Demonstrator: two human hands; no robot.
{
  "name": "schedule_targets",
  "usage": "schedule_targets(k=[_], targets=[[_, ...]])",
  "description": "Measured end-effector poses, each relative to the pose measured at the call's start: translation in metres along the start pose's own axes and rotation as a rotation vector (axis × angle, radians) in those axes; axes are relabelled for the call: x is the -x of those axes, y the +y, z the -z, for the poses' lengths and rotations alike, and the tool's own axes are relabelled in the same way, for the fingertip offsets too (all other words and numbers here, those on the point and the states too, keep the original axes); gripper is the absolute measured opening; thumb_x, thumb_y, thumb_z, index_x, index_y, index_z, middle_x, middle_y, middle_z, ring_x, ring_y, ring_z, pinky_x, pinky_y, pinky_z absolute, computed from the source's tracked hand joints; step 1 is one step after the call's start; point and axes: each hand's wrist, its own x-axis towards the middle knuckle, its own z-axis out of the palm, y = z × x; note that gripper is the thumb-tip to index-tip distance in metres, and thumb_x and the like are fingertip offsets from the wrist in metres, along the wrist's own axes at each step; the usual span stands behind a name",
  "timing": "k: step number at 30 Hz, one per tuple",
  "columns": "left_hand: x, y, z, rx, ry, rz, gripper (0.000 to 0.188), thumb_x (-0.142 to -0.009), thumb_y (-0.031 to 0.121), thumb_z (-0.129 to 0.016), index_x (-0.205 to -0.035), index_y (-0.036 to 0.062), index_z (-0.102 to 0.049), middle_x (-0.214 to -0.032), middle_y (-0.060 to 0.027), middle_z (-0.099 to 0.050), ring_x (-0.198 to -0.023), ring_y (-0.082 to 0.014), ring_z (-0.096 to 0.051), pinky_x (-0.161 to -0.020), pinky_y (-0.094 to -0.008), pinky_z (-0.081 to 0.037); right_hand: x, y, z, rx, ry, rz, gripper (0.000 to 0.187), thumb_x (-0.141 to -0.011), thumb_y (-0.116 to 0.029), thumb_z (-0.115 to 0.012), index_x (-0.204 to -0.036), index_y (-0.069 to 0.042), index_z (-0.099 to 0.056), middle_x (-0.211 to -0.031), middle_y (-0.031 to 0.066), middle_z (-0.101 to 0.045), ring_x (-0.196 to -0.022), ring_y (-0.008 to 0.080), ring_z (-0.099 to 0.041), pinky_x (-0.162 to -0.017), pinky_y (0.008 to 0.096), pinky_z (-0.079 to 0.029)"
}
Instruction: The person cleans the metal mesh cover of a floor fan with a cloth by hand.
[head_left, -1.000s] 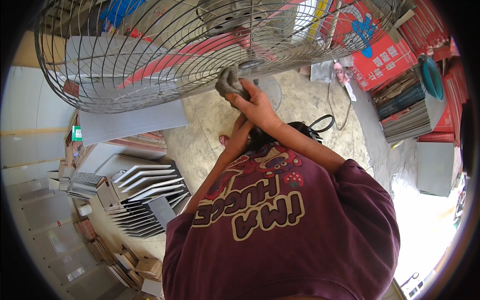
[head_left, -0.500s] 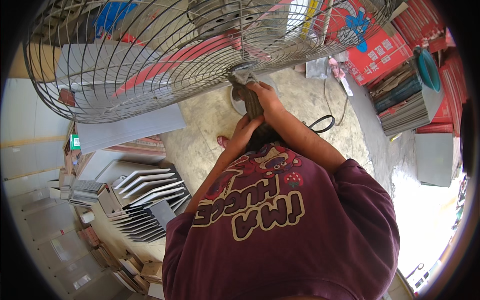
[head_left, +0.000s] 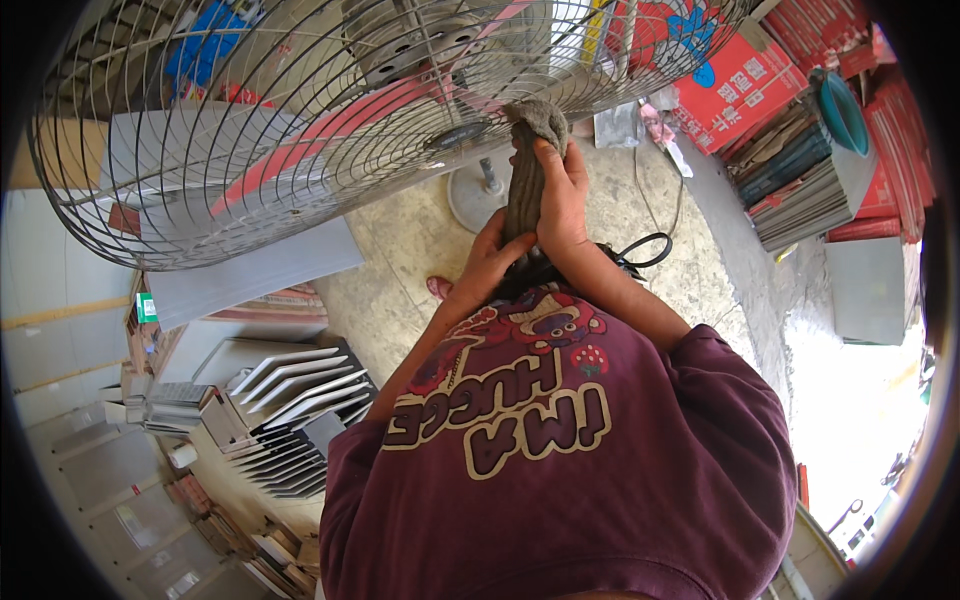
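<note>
Work in hand, as judged: wiping down the wire fan guard, apparently at a pause to gather or refold the grey cloth.

Cloth: bunched lengthwise between both hands, its upper end by the guard's near edge, right of the dark hub disc. Contact between cloth and wires: cannot tell. Round fan base stands on the floor beyond the left hand.

Right hand: fingers closed on the cloth's upper part, thumb along it. Left hand: fingers closed around the lower end.

Next move, as judged, calls for a firm pad of cloth, then light pressure along the guard's near edge; a loose fold could snag on the wires.
</note>
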Motion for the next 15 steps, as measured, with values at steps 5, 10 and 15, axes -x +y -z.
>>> schedule_targets(k=[5,10,15], targets=[[0.011,0.011,-0.001,0.001,0.042,-0.038,0.042,-0.086,0.011,-0.055,-0.125,0.0,-0.043,-0.11,-0.005,-0.056,-0.103,-0.0129,-0.05,-0.089,-0.0267,-0.038,0.023,-0.011,-0.02,0.201,-0.332,0.265,0.032,-0.088,-0.008,-0.054,-0.119,-0.006,-0.046,-0.103,0.0011,-0.054,-0.093,0.0101,-0.049,-0.082,0.0239,-0.042],[0.024,-0.004,0.017,-0.125,0.137,-0.162,0.045,-0.087,0.017,-0.056,-0.126,-0.0006,-0.041,-0.11,-0.0057,-0.054,-0.1,-0.0134,-0.051,-0.085,-0.026,-0.04,0.024,-0.002,-0.032,0.563,-0.817,0.508,0.04,-0.078,-0.005,-0.06,-0.117,-0.006,-0.052,-0.106,0.0118,-0.057,-0.094,0.0238,-0.057,-0.082,0.0286,-0.045],[0.031,-0.018,0.037,-0.484,0.126,-0.169,0.047,-0.085,0.02,-0.058,-0.123,-0.0042,-0.045,-0.11,-0.0074,-0.056,-0.1,-0.015,-0.053,-0.084,-0.0263,-0.042,0.023,0.026,-0.035,0.679,-0.891,0.282,0.037,-0.08,0.0,-0.057,-0.116,-0.004,-0.054,-0.101,0.0083,-0.058,-0.091,0.012,-0.053,-0.08,0.0246,-0.043]])
